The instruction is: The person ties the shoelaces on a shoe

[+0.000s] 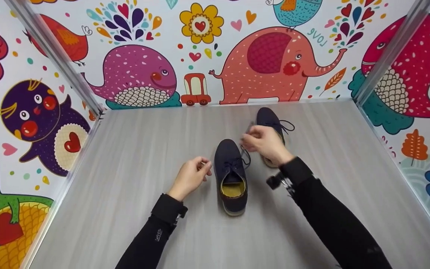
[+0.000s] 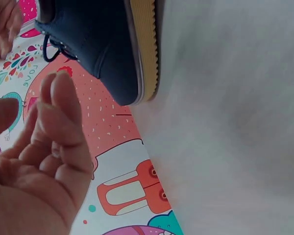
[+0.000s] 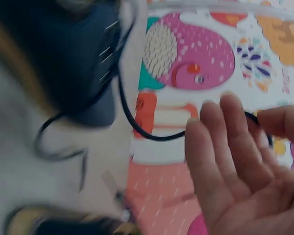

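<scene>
A navy lace-up shoe (image 1: 225,154) with a yellowish insole sits upright on the floor, toe pointing away from me. My right hand (image 1: 268,142) is raised to the right of its toe and pinches the end of its dark shoelace (image 3: 157,138), which curves from the shoe to my fingers in the right wrist view. Beside the shoe's left side is my left hand (image 1: 189,177), its fingers loosely bent and holding nothing. The matching shoe (image 1: 268,116) stands farther away to the right, partly hidden behind my right hand, with a lace looping out on its right.
The grey wood-look floor (image 1: 136,149) is bounded by walls printed with cartoon animals (image 1: 267,71) at the back and both sides. Metal strips (image 1: 62,61) run up the corners. Black sleeves and wrist straps (image 1: 296,172) cover my forearms.
</scene>
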`<state>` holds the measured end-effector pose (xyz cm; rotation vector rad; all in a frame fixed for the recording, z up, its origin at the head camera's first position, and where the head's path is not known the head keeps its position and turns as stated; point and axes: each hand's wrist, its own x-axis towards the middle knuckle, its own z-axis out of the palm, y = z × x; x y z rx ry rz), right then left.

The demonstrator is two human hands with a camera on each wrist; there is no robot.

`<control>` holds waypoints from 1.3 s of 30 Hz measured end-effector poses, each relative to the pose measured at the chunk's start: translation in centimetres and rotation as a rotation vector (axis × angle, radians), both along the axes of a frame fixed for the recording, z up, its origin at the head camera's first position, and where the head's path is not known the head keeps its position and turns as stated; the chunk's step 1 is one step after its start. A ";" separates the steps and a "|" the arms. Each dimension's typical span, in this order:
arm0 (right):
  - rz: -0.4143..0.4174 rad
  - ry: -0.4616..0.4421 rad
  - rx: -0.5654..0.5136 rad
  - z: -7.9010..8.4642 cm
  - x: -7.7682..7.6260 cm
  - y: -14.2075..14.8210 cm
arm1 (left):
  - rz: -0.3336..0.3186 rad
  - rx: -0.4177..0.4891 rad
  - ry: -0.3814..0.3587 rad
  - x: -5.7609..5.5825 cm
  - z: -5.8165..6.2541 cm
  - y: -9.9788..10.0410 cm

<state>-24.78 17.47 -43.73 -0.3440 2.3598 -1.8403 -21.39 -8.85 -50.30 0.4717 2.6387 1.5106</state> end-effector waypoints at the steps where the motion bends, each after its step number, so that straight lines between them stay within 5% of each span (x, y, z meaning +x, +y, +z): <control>1: 0.078 0.007 0.027 0.4 -0.3 -0.6 | -0.020 -0.008 -0.001 0.1 -0.1 0.1; 3: 0.202 0.021 0.084 1.0 -0.7 -1.5 | -0.064 -0.041 -0.010 0.3 -0.2 0.3; 5: 0.240 0.044 0.147 1.0 -0.8 -1.8 | -0.107 -0.087 -0.027 0.5 -0.4 0.5; 9: 0.117 0.153 0.365 -0.7 -0.6 -0.8 | -0.159 -0.146 -0.022 0.7 -0.6 0.5; 14: 0.046 0.267 0.660 -3.8 -0.3 0.4 | -0.110 -0.136 0.147 -0.6 -0.3 1.5; 18: 0.029 0.272 0.775 -5.6 0.1 -0.1 | -0.078 -0.212 0.232 -2.4 -0.3 2.8; 25: -0.035 0.279 0.922 -7.5 0.3 -1.3 | -0.127 -0.376 0.277 -4.3 -1.0 3.7; 30: -0.073 0.282 0.926 -6.6 0.6 -0.9 | -0.119 -0.364 0.338 -4.4 -1.0 3.3; 39: -0.068 0.364 0.957 -0.9 1.9 3.2 | -0.179 -0.300 0.332 -3.6 0.5 1.6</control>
